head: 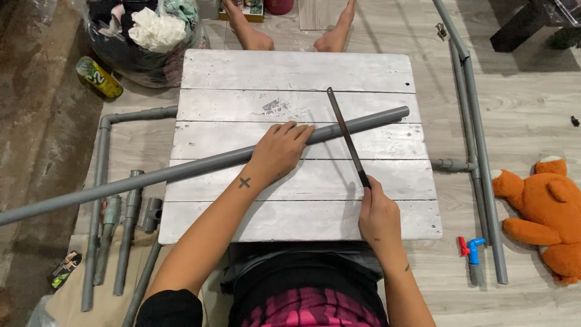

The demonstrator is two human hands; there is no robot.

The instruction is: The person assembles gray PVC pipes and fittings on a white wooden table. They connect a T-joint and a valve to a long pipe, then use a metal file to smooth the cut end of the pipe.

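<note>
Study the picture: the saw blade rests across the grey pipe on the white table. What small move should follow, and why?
Probably a first light stroke of the blade across the long grey pipe. The left hand already presses the pipe to the white table, and the right hand holds the blade's near end.

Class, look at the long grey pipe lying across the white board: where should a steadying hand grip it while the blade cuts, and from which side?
Probably just left of the saw blade, from above, palm down, as the left hand does. The grey pipe is round and lies slanted on the flat white board, with much of its length overhanging the left edge, so pressing down near the blade should stop rolling and tipping. The right hand holds the blade's near end.
</note>
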